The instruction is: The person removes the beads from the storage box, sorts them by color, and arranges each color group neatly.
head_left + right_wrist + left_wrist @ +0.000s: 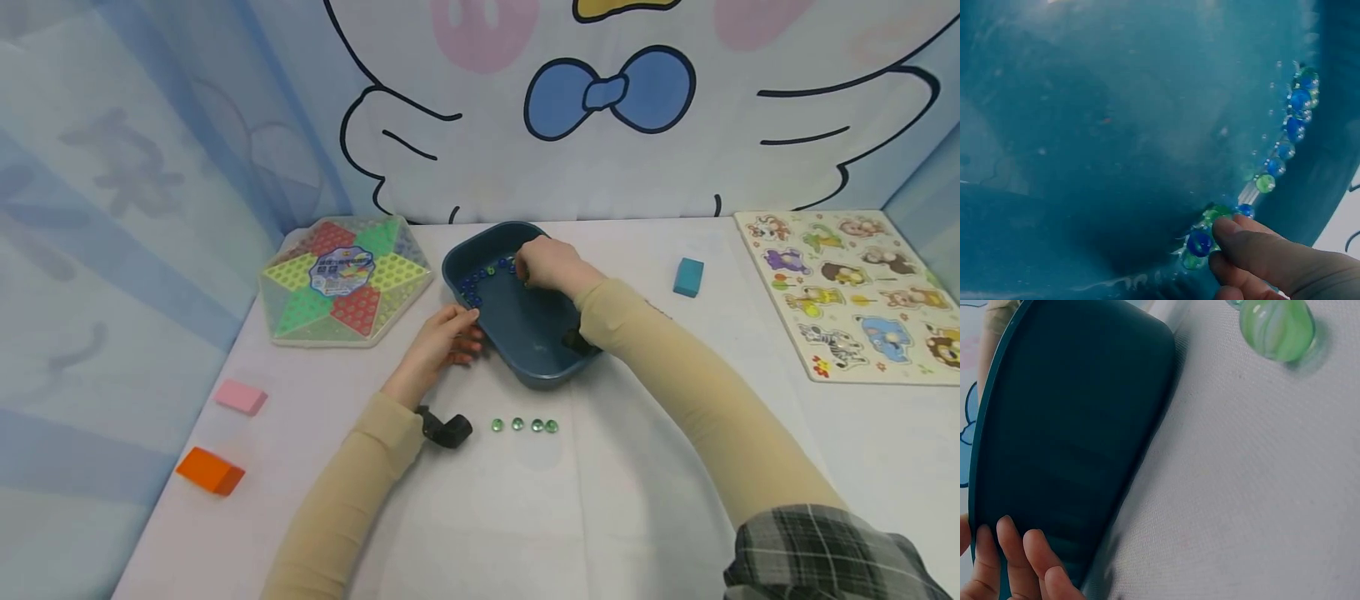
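Note:
A dark teal plastic basin holds what looks like shallow water, with blue and green glass marbles along its far-left side. My left hand grips the basin's near-left rim, thumb at the top edge and fingers against the outer wall. Inside the basin, my right hand reaches down at the far end. Its thumb and bent fingers are right at a cluster of marbles, beside a blue marble; I cannot tell if one is pinched. Several green marbles lie in a row on the table before the basin.
A hexagonal Chinese checkers box lies left of the basin. Pink and orange blocks sit at the left edge. To the right are a teal block and an animal puzzle board. A printed curtain hangs behind.

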Demonstrator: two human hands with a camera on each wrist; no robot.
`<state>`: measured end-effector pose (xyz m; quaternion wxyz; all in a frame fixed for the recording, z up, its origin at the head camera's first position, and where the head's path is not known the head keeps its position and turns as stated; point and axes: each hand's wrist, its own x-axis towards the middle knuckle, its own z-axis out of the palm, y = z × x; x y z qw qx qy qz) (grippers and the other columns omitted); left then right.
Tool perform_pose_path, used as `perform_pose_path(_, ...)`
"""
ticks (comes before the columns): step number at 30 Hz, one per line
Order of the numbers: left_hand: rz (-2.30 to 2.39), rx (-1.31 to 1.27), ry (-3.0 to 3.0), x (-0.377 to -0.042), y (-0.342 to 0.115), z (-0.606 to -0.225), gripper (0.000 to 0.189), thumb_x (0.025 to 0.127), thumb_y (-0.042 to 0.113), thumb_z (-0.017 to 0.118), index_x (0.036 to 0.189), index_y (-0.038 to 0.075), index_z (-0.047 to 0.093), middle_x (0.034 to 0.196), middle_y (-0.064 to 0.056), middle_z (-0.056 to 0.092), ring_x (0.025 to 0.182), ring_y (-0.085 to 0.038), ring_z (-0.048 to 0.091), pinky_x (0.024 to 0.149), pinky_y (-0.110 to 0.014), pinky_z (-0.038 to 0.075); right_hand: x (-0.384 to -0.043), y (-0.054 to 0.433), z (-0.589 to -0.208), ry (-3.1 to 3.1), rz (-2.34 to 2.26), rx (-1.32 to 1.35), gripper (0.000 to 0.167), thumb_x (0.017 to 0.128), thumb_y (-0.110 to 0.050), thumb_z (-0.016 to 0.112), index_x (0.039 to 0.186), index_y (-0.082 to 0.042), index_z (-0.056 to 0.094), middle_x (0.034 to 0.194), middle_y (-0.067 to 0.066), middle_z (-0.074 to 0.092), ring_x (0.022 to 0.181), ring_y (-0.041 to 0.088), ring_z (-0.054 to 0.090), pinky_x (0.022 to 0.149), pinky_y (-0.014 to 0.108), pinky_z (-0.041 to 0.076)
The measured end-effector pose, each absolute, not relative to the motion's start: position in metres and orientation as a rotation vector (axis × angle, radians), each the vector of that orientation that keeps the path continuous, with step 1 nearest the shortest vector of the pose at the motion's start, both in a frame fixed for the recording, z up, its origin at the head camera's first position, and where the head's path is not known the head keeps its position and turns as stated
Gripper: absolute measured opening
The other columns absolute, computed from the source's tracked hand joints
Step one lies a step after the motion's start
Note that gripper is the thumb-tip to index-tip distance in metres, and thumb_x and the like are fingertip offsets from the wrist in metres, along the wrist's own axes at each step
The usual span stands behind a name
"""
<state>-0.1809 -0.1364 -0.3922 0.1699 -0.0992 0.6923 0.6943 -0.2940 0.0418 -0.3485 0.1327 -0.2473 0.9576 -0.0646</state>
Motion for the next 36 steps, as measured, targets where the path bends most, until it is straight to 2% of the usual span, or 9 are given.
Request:
perform_pose_path(12, 1.98, -0.274, 1.937, -0.181, -0.137, -0.392, 0.019, 0.095, 0.028, 0.05, 0.083, 0.014, 0.047, 0.079, 0.0, 0.056, 0.064, -0.01, 0.056, 0.057, -0.026, 0.046, -0.296, 0.041, -0.352, 2.781, -0.154, -0.76, 0.014, 0.083, -0.009, 0.065, 0.096, -0.011, 0.069, 0.099, 0.009, 0.065, 0.086, 0.024, 0.059, 0.074, 0.04, 0.05)
perform_pose_path(20, 1.988, -0.27, 1.935, -0.181, -0.137, -0.393, 0.019, 0.096, 0.028, 0.05, 0.083, 0.014, 0.047, 0.079, 0.0, 0.056, 0.064, -0.01, 0.056, 0.057, -0.026, 0.046, -0.296, 0.039, -0.344, 2.762, -0.232, -0.751, 0.018, 0.084, -0.016, 0.066, 0.1, -0.009, 0.068, 0.105, 0.009, 0.065, 0.088, 0.023, 0.06, 0.077, 0.04, 0.05)
perform_pose_path(29, 1.979, -0.288, 1.946, -0.18, -0.136, -0.392, 0.019, 0.096, 0.028, 0.05, 0.083, 0.014, 0.046, 0.079, 0.0, 0.056, 0.063, -0.01, 0.056, 0.056, -0.025, 0.045, -0.293, 0.046, -0.333, 2.665, -0.528, -0.719, 0.021, 0.087, -0.02, 0.064, 0.102, -0.005, 0.066, 0.095, 0.011, 0.066, 0.07, 0.026, 0.065, 0.054, 0.029, 0.05)
perform_pose_path(36, 1.977, -0.279, 1.948, -0.179, -0.136, -0.392, 0.019, 0.096, 0.029, 0.049, 0.083, 0.014, 0.046, 0.079, 0.0, 0.056, 0.063, -0.01, 0.056, 0.056, -0.025, 0.045, -0.284, 0.054, -0.313, 2.596, -0.807, -0.674, 0.022, 0.09, -0.023, 0.061, 0.103, -0.007, 0.065, 0.099, 0.016, 0.067, 0.072, 0.031, 0.063, 0.056, 0.034, 0.052)
